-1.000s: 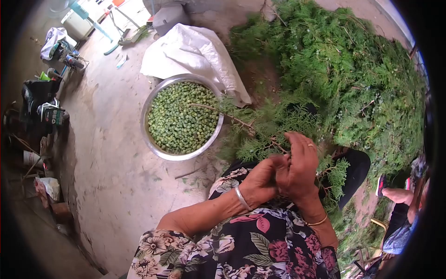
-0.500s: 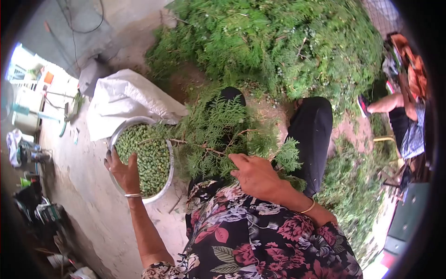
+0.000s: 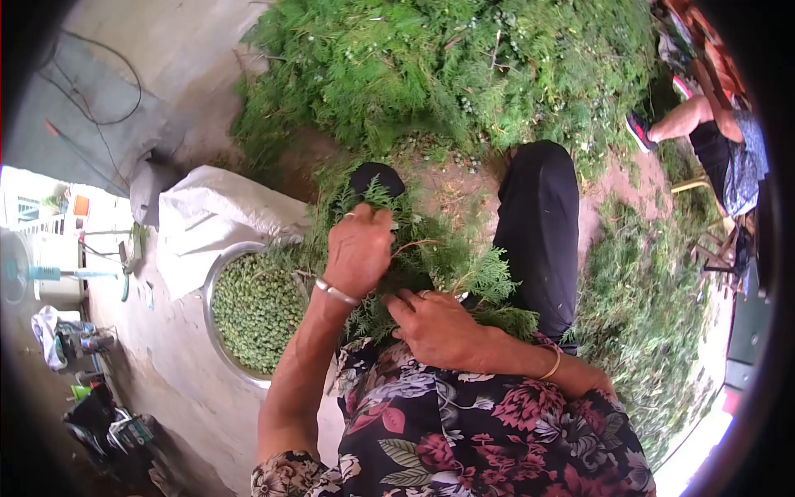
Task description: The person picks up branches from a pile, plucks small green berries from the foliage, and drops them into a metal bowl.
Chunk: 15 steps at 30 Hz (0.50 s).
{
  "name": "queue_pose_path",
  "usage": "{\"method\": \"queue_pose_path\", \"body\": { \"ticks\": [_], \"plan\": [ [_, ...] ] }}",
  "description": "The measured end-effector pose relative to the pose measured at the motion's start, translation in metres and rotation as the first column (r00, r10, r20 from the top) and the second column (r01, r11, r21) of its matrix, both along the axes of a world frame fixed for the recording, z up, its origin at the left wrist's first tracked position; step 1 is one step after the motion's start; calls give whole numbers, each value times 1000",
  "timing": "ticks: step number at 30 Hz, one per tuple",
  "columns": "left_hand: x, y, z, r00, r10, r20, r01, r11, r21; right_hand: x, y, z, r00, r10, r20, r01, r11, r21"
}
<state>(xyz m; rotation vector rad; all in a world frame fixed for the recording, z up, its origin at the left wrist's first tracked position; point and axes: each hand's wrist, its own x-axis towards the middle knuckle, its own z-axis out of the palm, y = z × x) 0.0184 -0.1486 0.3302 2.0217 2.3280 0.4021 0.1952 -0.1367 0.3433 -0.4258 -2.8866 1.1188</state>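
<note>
An evergreen branch with flat, scaly sprigs [image 3: 489, 277] lies across my lap. My right hand [image 3: 447, 331] is closed on its stem near my waist, fingers curled around the woody part. My left hand [image 3: 360, 248], with a silver bangle at the wrist, is bent over the branch's foliage above my knee. Its fingers are closed together, and whatever they grip is hidden. Left of my forearm stands a round metal basin [image 3: 217, 352] filled with small green berry-like cones [image 3: 258, 311].
A large heap of cut green branches [image 3: 464, 74] lies ahead, with more foliage [image 3: 638, 331] at right. A white sack [image 3: 224, 211] rests behind the basin. Another person's leg [image 3: 683, 120] shows at far right. At left are a fan [image 3: 33, 272] and a dark bag [image 3: 95, 418].
My left hand has moved from over the basin up and right to the branch, and its fingers have closed. My right hand stays on the stem. The view has shifted slightly.
</note>
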Motion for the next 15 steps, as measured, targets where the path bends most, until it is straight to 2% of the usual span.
{"method": "queue_pose_path", "body": {
  "ticks": [3,5,7,9,10,12,13,15],
  "plan": [
    [-9,-9,2,996,56,65,-59,997,52,3,2,-5,995,-51,-86,50,999,-18],
    [-17,-14,-6,943,60,327,-112,984,142,4,7,-5,997,-45,-57,39,995,-96],
    [-12,-14,-8,937,50,346,-125,972,199,4,8,-5,998,-47,-51,42,994,-105],
    [-5,-14,-11,991,34,127,-66,964,259,3,9,-5,998,-48,-43,43,993,-109],
    [-1,-12,-9,991,35,127,-68,964,259,3,9,-3,999,-42,-24,39,993,-112],
    [7,-7,0,996,-61,58,50,983,176,2,9,-3,999,-39,-5,39,993,-115],
    [8,-2,-3,996,-62,58,51,983,177,2,9,-3,999,-38,-5,37,993,-116],
    [6,8,-13,989,-78,-122,78,997,-9,1,8,-3,999,-40,-6,39,992,-118]
  ]
}}
